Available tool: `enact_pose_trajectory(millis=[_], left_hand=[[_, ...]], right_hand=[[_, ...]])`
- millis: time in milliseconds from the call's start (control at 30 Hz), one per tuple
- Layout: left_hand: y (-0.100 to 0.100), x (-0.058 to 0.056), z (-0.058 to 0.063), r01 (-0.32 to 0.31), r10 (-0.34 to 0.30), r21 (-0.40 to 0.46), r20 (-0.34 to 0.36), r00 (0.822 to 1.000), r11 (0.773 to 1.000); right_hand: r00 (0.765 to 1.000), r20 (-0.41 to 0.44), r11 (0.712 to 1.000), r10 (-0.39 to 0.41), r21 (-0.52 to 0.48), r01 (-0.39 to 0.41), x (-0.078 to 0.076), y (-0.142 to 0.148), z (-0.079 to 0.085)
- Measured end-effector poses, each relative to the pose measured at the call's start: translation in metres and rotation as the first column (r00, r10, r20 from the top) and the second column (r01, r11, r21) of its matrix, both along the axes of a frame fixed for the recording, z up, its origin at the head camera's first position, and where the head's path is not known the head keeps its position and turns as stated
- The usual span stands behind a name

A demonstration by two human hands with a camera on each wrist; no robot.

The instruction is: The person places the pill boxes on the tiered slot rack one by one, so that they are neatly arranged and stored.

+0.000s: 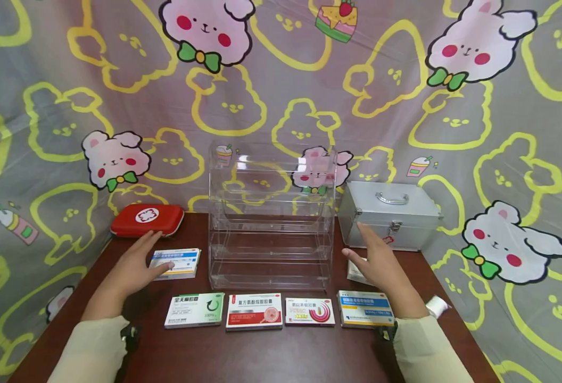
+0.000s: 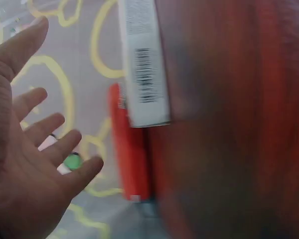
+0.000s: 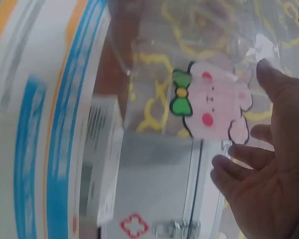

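The table (image 1: 281,359) bears cartons (image 1: 254,311), rack (image 1: 271,254), red pouch (image 1: 130,219) and silver case (image 1: 375,219).

Backdrop (image 1: 271,85): grey, yellow outline figures, pinkish-white bunnies (image 1: 511,247) with green bows. Table (image 1: 262,359): dark red-brown. Far left case (image 1: 144,227): red, red-and-white round emblem. Far right case (image 1: 381,217): silver, red-outlined cross. Rack (image 1: 270,242): clear. Near row, left to right: green-white box (image 1: 194,310), red-white box (image 1: 254,312), white box with pink arcs (image 1: 309,311), blue-white-yellow box (image 1: 364,309). Sleeves (image 1: 91,351): cream.
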State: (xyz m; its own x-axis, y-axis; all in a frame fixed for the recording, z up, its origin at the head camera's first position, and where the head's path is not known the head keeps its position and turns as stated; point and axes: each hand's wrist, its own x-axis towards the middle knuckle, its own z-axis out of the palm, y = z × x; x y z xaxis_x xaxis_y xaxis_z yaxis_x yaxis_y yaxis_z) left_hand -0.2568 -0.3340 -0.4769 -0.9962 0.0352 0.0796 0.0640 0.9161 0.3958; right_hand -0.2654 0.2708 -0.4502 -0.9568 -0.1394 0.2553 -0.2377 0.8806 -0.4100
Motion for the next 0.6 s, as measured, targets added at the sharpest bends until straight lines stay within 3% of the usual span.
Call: enact_pose_trajectory(millis=[300, 600], left_hand=[[-0.017, -0.006, -0.023, -0.035, 0.017, 0.130, 0.136, 0.991, 0.991], [-0.026, -0.017, -0.032, -0.066, 0.035, 0.133, 0.223, 0.974, 0.989]], right_hand=[[0.998, 0.007, 0.974, 0.060, -0.220, -0.057, -0.005, -0.030, 0.000], [0.996, -0.020, 0.909, 0.092, -0.407, -0.092, -0.008, -0.049, -0.002]])
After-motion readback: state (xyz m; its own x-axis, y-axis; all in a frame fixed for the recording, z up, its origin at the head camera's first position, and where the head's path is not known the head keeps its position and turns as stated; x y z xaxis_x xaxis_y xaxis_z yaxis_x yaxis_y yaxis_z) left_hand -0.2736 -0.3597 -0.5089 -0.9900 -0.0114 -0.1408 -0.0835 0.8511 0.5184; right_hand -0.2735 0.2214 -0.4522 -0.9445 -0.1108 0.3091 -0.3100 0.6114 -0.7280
